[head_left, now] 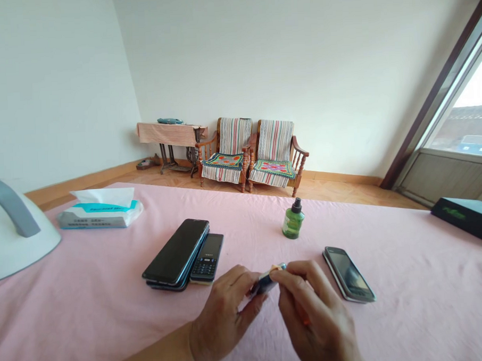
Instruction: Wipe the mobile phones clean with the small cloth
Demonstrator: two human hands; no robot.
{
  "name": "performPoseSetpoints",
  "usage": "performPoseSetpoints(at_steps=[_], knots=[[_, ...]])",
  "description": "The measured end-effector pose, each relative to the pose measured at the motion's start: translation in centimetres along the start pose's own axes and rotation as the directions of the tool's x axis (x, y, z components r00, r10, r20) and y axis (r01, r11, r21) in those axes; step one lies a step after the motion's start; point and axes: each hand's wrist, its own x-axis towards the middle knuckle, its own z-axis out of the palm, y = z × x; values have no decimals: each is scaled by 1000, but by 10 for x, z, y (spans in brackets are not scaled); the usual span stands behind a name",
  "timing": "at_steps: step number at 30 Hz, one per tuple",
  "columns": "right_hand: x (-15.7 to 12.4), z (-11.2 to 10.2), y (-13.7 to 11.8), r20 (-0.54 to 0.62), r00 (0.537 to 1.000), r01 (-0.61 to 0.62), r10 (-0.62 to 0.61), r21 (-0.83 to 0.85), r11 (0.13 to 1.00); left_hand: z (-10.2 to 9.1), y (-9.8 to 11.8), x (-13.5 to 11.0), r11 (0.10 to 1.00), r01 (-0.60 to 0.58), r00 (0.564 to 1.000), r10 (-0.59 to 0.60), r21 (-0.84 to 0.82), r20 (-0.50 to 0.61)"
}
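Observation:
My left hand (226,311) grips a small dark phone (265,284) by its near end, tilted above the pink cloth. My right hand (316,305) is closed, its thumb and forefinger pinched at the phone's far edge, where a small pale scrap shows by the fingertips. Something orange (305,320) peeks out under the right fingers; I cannot make out its kind. To the left lies a stack of black smartphones (178,253) with a keypad phone (207,258) beside it. Right of my right hand rests a silver-edged phone (350,274). A green spray bottle (293,219) stands upright beyond the hands.
The pink cloth (243,223) covers the table. A tissue pack (100,209) and a white appliance with a grey handle (17,227) are at the left. A dark box (468,218) sits at the right edge. Two wooden chairs (272,152) stand against the wall.

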Motion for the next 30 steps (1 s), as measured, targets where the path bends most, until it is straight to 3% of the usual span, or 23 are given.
performPoseSetpoints(at_steps=[8, 13, 18, 21, 24, 26, 30], knots=[[-2, 2, -1, 16, 1000, 17, -18, 50, 999, -1, 1, 1, 999, -2, 1000, 2, -38, 6], [2, 1, 12, -75, 981, -177, 180, 51, 983, -1, 1, 2, 999, 41, 999, -41, -25, -12], [-1, 7, 26, 103, 931, -363, 351, 147, 920, 0, -1, 0, 992, 84, 996, -84, -96, -4], [-3, 10, 31, 147, 889, -458, 434, 233, 858, 2, -5, 2, 936, 206, 977, -213, -286, 5], [-4, 10, 34, 237, 820, -569, 521, 237, 787, 3, -10, 7, 767, 373, 925, -354, -522, 141], [-5, 11, 34, 291, 756, -651, 587, 233, 722, 4, -13, 10, 682, 434, 896, -391, -589, 209], [-6, 14, 31, 368, 657, -753, 658, 284, 594, 7, -17, 12, 631, 476, 873, -421, -612, 246]])
